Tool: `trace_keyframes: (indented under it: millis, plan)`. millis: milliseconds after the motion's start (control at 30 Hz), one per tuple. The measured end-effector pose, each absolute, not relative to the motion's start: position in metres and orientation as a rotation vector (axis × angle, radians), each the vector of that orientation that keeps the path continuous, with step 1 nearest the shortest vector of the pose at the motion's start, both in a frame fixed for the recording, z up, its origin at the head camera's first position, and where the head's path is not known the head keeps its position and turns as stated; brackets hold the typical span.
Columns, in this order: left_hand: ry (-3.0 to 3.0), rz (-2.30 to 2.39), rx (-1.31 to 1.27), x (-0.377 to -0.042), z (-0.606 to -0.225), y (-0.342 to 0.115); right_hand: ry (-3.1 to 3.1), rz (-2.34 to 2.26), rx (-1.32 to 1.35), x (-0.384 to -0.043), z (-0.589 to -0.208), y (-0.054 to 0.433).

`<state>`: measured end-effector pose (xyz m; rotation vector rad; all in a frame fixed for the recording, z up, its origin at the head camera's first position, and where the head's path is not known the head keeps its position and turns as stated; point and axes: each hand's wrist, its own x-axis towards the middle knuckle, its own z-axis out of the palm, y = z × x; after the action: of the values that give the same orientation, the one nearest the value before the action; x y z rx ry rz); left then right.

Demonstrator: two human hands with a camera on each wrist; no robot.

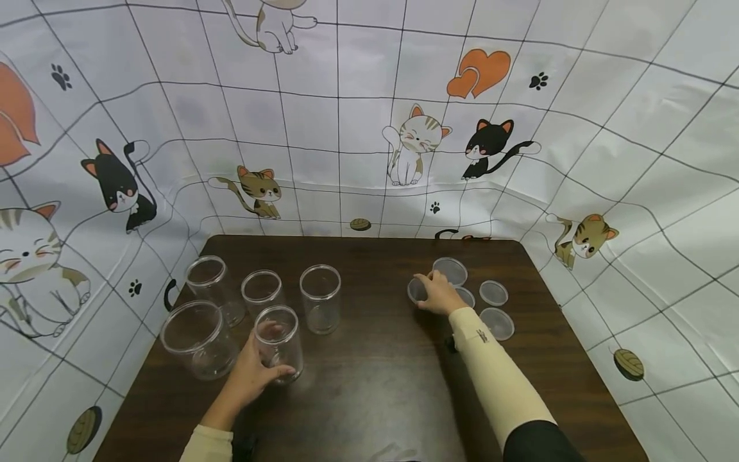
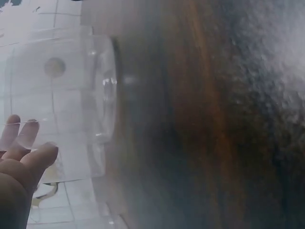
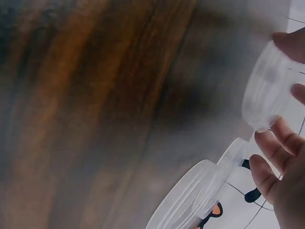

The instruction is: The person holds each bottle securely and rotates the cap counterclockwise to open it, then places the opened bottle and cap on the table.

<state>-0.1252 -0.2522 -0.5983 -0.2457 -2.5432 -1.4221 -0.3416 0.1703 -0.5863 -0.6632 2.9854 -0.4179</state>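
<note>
My left hand [image 1: 249, 378] grips a clear jar [image 1: 281, 350] from its near left side, thumb across the front and fingers seen through the wall behind. The jar is upright and open-topped at the left of the table. In the left wrist view its clear wall [image 2: 71, 100] shows beside the fingertips. Over at the right, my right hand [image 1: 441, 295] pinches a round clear lid [image 1: 416, 290] by its rim. The right wrist view shows this lid [image 3: 266, 88] tilted on edge between thumb and fingers, above the wood.
Behind and left of the held jar stand several more open clear jars, including a wide jar [image 1: 199, 340] and a tall jar [image 1: 321, 301]. Around the right hand lie several clear lids [image 1: 498, 324]. A cat-print sheet [image 1: 369, 128] surrounds the dark wooden table [image 1: 369, 385].
</note>
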Motion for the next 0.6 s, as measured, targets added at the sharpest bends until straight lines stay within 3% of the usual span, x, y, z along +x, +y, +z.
trace_keyframes:
  millis: [600]
  plan:
    - [-2.496,-1.286,0.055,-0.120,-0.596,-0.238,2.937,-0.322,-0.629,-0.342,-0.594,0.171]
